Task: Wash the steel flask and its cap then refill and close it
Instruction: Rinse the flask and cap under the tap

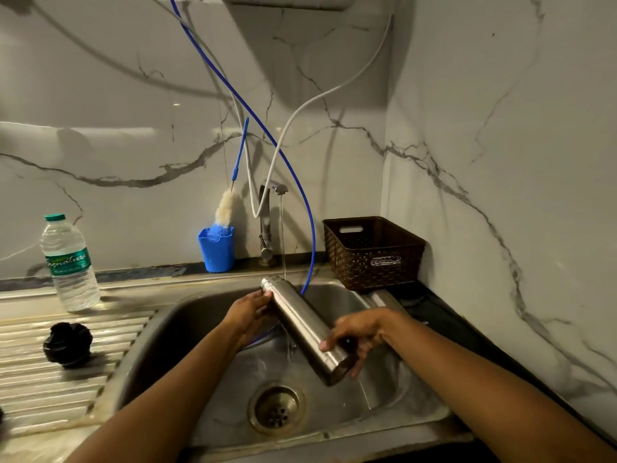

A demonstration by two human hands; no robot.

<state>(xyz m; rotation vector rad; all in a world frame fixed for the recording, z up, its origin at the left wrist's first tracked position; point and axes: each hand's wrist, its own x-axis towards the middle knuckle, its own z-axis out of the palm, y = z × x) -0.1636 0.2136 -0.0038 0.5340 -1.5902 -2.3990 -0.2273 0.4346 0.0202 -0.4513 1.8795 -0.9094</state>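
Note:
The steel flask (302, 324) lies tilted over the sink (207, 315), its open threaded neck up and to the left under a thin stream from the tap (272, 198). My left hand (248, 314) holds it near the neck. My right hand (359, 335) grips its lower end, fingers curled round the base. Water runs off the flask into the basin. The black cap (67, 343) sits on the ribbed drainboard at the left, apart from both hands.
A plastic water bottle (70, 264) stands at the back left. A blue cup (217, 247) with a bottle brush stands beside the tap. A brown basket (374, 252) sits at the sink's right corner. A blue hose (310, 235) hangs into the sink. The drain (275, 409) lies below the flask.

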